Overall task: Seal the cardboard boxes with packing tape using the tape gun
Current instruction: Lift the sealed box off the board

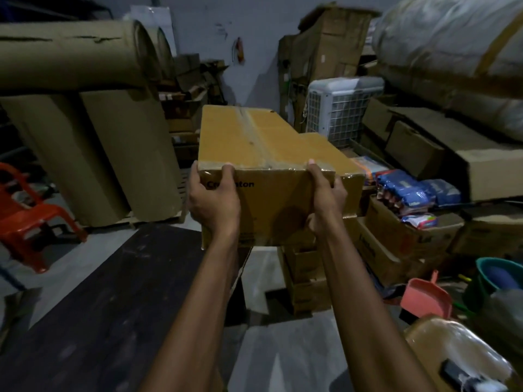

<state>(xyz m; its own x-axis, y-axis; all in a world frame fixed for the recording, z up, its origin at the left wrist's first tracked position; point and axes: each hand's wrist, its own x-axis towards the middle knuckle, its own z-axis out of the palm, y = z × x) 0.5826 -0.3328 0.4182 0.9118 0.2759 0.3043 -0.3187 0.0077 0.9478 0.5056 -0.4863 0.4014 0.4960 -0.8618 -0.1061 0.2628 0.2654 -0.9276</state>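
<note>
Nearest, lower left: a dark board surface (99,321). Lower right: a pink dustpan (424,298) and a teal bucket (492,275). Centre, at arm's length: one long cardboard box (268,142), flaps closed, with clear packing tape (253,128) running along the top seam and down over the near edge. The left hand (213,199) grips the near left corner, palm on the printed end face, one digit hooked over the top edge and the other fingers curled round the left side. The right hand (325,199) grips the near right corner in the same way, one fingertip on the top edge and the rest wrapped round the right side. The box lies between the two hands, its length pointing away from the person. Directly below it are stacked cartons (305,278); whether they touch cannot be told. Right of it are blue packets (410,188) in an open carton. Left is a red plastic chair (28,205). Beyond are cardboard rolls (70,60), a white grille-fronted cooler (339,114) and a plastic-wrapped bundle (452,32).
</note>
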